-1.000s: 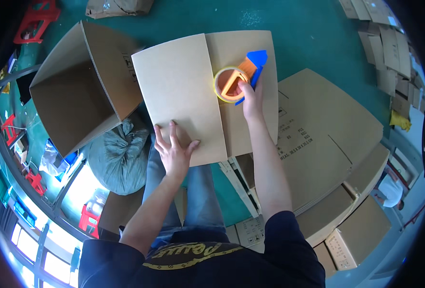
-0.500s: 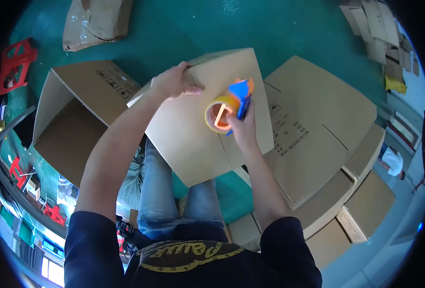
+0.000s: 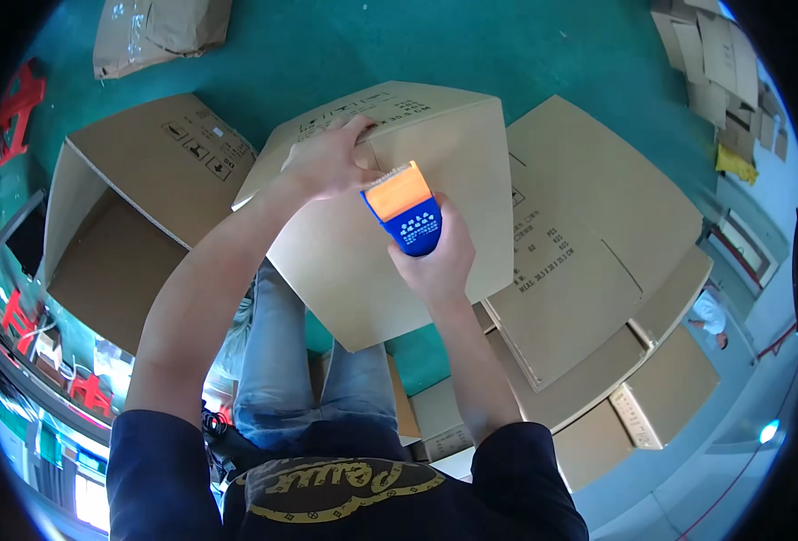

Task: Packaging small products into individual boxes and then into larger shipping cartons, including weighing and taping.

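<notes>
A cardboard box (image 3: 435, 243) stands tilted in front of my knees, its plain face toward me and a printed face on the far side. My left hand (image 3: 322, 162) grips its upper edge, fingers bent over the edge and thumb on the near face. In my right hand (image 3: 440, 257) is a blue and orange tape dispenser (image 3: 414, 225), held over the plain face just right of my left fingers. Its orange, toothed end points up and away from me. The tape roll is hidden beneath the dispenser.
At the left an open cardboard box (image 3: 155, 171) lies on its side. Flattened cartons (image 3: 588, 225) lie at the right, over more boxes (image 3: 669, 388). A brown package (image 3: 160, 36), red stools (image 3: 11, 117) and stacked cardboard (image 3: 715, 63) stand farther off on the green floor.
My right hand has turned the tape dispenser so its blue and orange back faces up, and brought it left toward my left hand. More of the box's printed far side shows.
</notes>
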Available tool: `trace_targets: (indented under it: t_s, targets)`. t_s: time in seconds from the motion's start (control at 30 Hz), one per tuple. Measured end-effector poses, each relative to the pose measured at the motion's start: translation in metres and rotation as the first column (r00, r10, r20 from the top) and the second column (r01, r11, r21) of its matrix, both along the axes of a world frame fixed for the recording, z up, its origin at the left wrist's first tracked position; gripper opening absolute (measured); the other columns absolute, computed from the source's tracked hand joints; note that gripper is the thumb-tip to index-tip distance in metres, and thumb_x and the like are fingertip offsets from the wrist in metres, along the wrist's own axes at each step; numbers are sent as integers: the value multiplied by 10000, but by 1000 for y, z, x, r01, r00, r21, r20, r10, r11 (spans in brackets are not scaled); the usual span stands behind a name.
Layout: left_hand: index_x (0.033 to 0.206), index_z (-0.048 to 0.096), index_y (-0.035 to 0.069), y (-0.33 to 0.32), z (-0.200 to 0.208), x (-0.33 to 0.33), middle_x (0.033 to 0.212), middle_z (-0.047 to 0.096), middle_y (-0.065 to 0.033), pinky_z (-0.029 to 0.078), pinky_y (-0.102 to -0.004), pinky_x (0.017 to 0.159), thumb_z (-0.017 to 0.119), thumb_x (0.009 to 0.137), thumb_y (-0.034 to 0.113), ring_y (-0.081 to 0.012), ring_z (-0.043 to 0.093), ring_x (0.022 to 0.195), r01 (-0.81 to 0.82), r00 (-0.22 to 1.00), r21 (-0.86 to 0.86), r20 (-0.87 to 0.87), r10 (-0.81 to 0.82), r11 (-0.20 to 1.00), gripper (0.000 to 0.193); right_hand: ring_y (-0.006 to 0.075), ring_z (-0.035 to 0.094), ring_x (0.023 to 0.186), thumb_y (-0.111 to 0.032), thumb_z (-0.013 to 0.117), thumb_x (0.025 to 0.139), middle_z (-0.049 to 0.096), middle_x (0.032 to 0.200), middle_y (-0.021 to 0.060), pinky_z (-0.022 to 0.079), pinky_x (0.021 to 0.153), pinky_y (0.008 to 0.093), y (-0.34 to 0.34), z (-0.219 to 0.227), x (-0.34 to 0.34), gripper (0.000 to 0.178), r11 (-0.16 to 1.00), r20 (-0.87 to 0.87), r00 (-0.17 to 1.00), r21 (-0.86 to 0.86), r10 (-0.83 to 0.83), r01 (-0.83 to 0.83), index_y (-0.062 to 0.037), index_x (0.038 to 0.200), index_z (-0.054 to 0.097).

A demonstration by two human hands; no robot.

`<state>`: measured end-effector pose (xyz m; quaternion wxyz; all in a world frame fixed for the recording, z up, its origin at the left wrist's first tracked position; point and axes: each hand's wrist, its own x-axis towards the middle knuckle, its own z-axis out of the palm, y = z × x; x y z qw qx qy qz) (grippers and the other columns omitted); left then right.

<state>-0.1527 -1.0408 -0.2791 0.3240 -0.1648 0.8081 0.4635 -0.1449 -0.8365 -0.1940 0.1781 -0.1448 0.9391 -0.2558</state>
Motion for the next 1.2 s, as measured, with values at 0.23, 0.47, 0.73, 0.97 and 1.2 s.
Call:
trace_targets:
  t_s: [0.23,0.47,0.73,0.97,1.2]
  targets:
    - [1243,603,66,-24,53,15,1222,615,-77,446,-309,939,543,982,310,-190,565,1119,-378,868,577,-52,494,725,363,325,645,1011,-118,839,602,613,1144,182,520,862,411,12,-6,11,761,995,22,999,88,-44,42,1,1253,462]
    - [1223,624,38,-32,45,12,1149,649,-52,438,-292,963,477,1028,419,-154,582,1059,-240,969,770,229,95,592,453,328,638,999,-98,841,589,604,1138,177,515,871,404,2,-4,11,780,998,58,998,68,-18,14,-5,1260,455]
    - [1301,573,20,-37,35,6,1279,610,-67,440,-290,995,519,1019,300,-160,553,1172,-172,976,756,216,7,631,402,359,621,792,-111,884,564,599,971,177,501,681,440,-7,-7,17,829,978,-214,954,43,208,-204,-16,1264,450]
    - [1306,572,62,-36,13,-12,1201,646,-91,492,-329,916,617,901,252,-212,597,1123,45,982,802,74,-173,596,449,348,636,837,-105,869,554,600,973,164,519,726,414,1,-8,17,773,988,-96,986,92,137,-128,1,1222,495]
    - [1291,567,77,-28,23,-32,1182,647,-98,504,-351,889,634,834,143,-223,621,1054,269,949,644,-50,-310,717,467,312,643,885,-100,871,561,605,1007,163,520,772,386,4,-7,11,746,997,-11,998,43,58,-58,32,1195,501]
